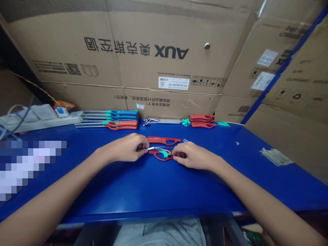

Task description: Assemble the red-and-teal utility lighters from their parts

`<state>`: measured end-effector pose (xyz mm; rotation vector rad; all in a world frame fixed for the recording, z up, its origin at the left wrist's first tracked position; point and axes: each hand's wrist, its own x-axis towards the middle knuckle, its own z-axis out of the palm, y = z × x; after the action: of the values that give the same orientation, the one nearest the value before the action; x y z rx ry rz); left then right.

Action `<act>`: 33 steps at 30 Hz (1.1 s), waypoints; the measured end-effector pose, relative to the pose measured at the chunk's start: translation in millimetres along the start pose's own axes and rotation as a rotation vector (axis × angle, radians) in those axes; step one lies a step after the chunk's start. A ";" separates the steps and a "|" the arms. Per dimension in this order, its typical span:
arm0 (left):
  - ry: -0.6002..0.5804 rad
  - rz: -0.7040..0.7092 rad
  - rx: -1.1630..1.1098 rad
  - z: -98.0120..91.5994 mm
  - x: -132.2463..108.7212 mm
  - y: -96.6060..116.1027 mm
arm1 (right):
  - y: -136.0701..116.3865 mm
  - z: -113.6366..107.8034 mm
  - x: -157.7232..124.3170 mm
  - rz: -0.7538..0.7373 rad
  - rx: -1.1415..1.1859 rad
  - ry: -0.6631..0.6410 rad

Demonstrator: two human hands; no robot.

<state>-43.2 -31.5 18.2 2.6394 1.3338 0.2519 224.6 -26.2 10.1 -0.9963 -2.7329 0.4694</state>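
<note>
A red lighter half-shell (153,154) with a green trigger (164,154) in it lies on the blue table between my hands. My left hand (130,147) pinches a thin silvery metal piece (151,148), with thin wires running rightward from it over the shell. The fingers of my right hand (193,155) are closed at the shell's right end, around a small dark part beside the trigger; the fingertips partly hide it. Just behind, another red half-shell (164,140) lies flat, and a short silvery piece (185,140) shows near my right hand.
Blue and red lighters (123,118) are stacked at the back left. Metal rods (169,121), green triggers (186,122) and red shells (202,119) line the back. A power strip (43,121) lies left, thin sticks (276,157) right. Cardboard (143,75) stands behind.
</note>
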 end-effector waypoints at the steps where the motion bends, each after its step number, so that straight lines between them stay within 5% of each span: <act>1: 0.002 -0.004 -0.006 -0.2 -0.1 -0.2 | 0.0 0.0 0.0 0.001 -0.001 -0.001; 10: -0.074 0.032 -0.061 -3.1 -1.8 1.1 | 0.0 0.2 0.2 0.009 0.004 -0.001; 33: -0.052 0.157 -0.010 0.1 -0.9 -4.8 | -0.6 0.2 1.1 0.010 0.003 -0.002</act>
<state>-47.4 -29.5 16.9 2.7252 1.1083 0.2079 223.4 -26.0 10.3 -1.0101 -2.7298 0.4764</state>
